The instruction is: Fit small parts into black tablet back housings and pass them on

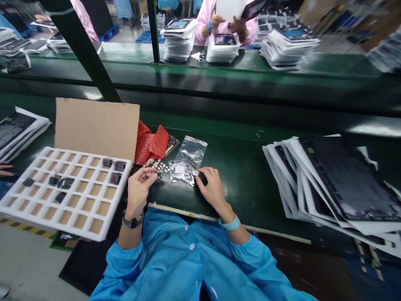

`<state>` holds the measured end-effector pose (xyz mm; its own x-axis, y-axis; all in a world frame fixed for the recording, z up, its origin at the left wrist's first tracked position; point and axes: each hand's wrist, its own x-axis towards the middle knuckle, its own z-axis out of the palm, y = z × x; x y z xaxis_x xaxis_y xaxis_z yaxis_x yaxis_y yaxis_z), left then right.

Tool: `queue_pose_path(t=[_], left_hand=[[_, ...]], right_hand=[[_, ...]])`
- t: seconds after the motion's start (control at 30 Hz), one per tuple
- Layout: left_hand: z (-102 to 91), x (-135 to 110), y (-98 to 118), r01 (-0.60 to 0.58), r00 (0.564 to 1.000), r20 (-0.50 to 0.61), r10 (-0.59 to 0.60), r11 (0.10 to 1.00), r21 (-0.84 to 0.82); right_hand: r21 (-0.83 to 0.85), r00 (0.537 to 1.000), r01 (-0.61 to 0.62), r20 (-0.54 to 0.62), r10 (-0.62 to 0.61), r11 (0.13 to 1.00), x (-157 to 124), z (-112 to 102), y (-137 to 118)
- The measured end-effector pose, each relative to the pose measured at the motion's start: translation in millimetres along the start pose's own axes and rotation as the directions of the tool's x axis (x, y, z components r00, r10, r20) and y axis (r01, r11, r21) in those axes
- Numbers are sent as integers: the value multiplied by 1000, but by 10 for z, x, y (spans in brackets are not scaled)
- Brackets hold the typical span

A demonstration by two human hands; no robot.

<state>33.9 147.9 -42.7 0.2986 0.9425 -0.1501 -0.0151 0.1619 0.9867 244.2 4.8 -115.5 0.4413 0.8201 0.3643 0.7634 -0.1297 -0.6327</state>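
My left hand [139, 190] pinches a small metal part [154, 174] between thumb and fingertips, right beside a row of small circuit boards [161, 168]. My right hand [213, 188] holds a small pale piece [196, 172] at the edge of a clear anti-static bag [188, 161], which lies crumpled on the green bench [238, 184]. A white foam tray [53, 225] with many square cells sits left of my left hand. Several small dark components [115, 178] lie in its cells.
Red bubble wrap [150, 144] lies behind the boards, next to an upright cardboard sheet [97, 127]. A tall fanned pile of white-sleeved dark panels [341, 179] fills the bench's right side. Beyond a divider, a person in a pink coat [225, 25] handles sheets among stacks.
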Motion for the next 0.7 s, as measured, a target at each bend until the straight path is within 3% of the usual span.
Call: queue_pose_path(t=[0.23,0.4,0.53,0.7], left_hand=[[36,-28,61,224,974,105,-199,905,-362],[72,13,136,266,964,167,-208,793,-548],[105,96,21,285,958,175,-226,729,-622],[246,228,-241,310,948,136,-289,728,-611]], right_hand=[[-32,997,37,72,-35,999,-187,7,-213],[-92,984,139,126,-127,986,-182,89,-279],[-134,962,226,189,-199,965,-117,195,-326],[-248,945,275,249,-213,929,-125,280,-345]])
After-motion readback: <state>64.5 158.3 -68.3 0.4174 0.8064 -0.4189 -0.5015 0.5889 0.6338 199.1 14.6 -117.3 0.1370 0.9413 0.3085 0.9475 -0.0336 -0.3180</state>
